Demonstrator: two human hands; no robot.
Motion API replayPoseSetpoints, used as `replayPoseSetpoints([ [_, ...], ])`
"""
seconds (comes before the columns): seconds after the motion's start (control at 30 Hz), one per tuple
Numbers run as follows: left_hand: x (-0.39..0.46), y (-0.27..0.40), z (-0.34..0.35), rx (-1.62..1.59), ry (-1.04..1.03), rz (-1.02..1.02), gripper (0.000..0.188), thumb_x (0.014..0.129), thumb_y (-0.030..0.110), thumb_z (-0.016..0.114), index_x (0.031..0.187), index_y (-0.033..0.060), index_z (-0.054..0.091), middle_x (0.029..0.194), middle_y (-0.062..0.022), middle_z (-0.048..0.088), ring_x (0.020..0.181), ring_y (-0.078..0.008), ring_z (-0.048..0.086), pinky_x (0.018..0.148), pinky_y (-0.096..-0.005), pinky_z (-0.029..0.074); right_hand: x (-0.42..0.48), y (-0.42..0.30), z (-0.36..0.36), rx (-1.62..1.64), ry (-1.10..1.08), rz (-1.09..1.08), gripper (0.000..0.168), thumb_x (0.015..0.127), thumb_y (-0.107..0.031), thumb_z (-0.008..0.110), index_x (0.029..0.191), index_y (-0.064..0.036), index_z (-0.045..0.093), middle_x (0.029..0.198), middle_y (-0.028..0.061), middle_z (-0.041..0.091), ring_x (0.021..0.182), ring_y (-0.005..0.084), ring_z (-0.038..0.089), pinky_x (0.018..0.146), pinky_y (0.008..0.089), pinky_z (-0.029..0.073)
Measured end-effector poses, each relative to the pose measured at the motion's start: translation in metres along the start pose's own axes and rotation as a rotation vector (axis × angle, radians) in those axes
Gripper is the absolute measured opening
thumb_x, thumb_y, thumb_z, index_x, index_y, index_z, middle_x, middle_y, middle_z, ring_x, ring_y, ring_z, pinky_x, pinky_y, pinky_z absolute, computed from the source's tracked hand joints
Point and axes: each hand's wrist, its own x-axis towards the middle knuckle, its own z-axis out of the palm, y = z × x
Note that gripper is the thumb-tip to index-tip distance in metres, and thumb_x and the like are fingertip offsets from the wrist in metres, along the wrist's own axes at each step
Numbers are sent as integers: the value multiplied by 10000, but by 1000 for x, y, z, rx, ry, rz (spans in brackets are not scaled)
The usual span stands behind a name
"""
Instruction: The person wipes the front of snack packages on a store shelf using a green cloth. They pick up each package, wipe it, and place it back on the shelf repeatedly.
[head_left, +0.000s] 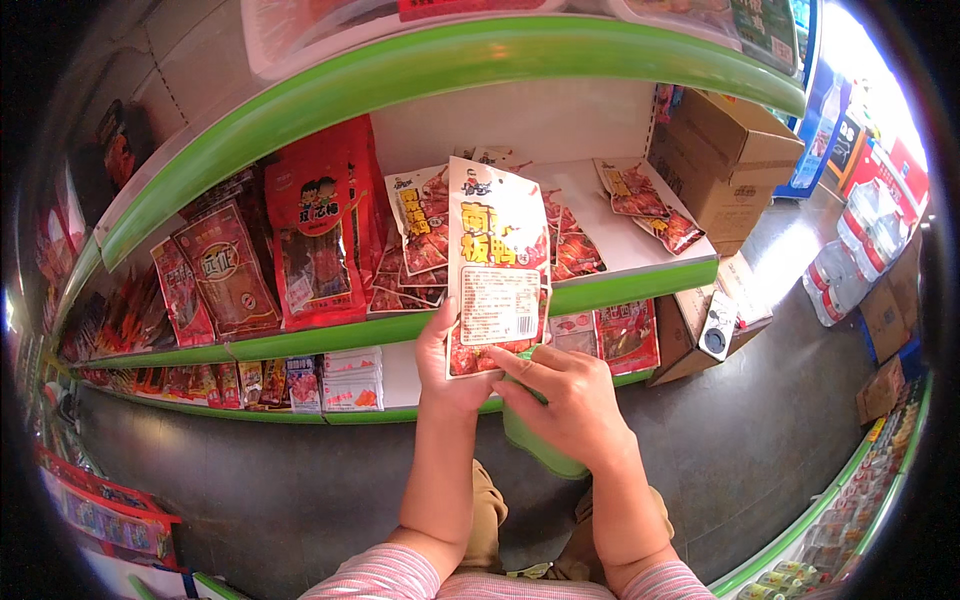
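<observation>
My left hand (448, 375) grips a snack food packet (499, 292) by its lower left edge, thumb along its side. The packet stands nearly upright, its printed back with a text panel and barcode towards me. At its lower right corner, the fingertips of my right hand (574, 401) touch or nearly touch the plastic. A green cloth (546, 442) hangs beneath the right hand, apparently held in its partly hidden fingers. Behind the held packet, similar packets (420, 217) lie piled on the white shelf (600, 259).
Large red snack bags (319, 232) and brown packets (229, 266) stand left on the shelf. Two packets (649, 206) lie at its right end. Cardboard boxes (724, 157) are stacked beside it. A green-edged upper shelf (480, 49) overhangs. Wrapped water bottles (855, 247) stand right.
</observation>
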Motion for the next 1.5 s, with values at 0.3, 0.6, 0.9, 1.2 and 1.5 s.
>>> replayPoseSetpoints([
  [0.3, 7, -12, -15, 142, 127, 27, 826, 840, 467, 597, 1452, -16, 323, 1415, -260, 453, 1269, -451, 473, 1065, -617, 354, -3, 9, -18, 286, -118, 43, 373, 725, -192, 800, 1080, -103, 724, 817, 103, 655, 739, 274, 645, 670, 365, 513],
  [0.6, 7, -30, -13, 29, -134, -150, 803, 897, 578, 490, 1437, -2, 361, 1365, -230, 510, 1226, -379, 531, 1050, -518, 415, -1, 12, -39, 523, -81, 79, 331, 715, -43, 747, 1040, -30, 689, 865, 134, 655, 794, 271, 658, 724, 349, 520],
  [0.9, -1, -44, -45, -128, -199, -311, 632, 851, 363, 630, 1360, 17, 488, 1318, -150, 572, 1215, -307, 547, 1047, -467, 420, -6, 31, -29, 369, 725, 214, 327, 763, 51, 724, 1082, 13, 663, 935, 101, 660, 852, 171, 627, 790, 276, 484],
  [1.2, 4, -44, -31, -153, -149, -169, 778, 781, 364, 695, 1402, -7, 408, 1353, -195, 530, 1218, -335, 543, 1051, -482, 416, -5, 40, -33, 251, 585, 297, 278, 773, 17, 710, 1048, -2, 673, 896, 126, 664, 835, 227, 652, 783, 314, 504],
  [1.5, 20, -38, -13, 177, -134, 73, 1023, 790, 681, 587, 1524, 91, 187, 1544, -202, 258, 1388, -455, 292, 1085, -625, 312, -7, 22, -32, 276, -60, 241, 279, 740, -47, 736, 1014, -23, 694, 924, 140, 671, 840, 294, 664, 774, 354, 528],
])
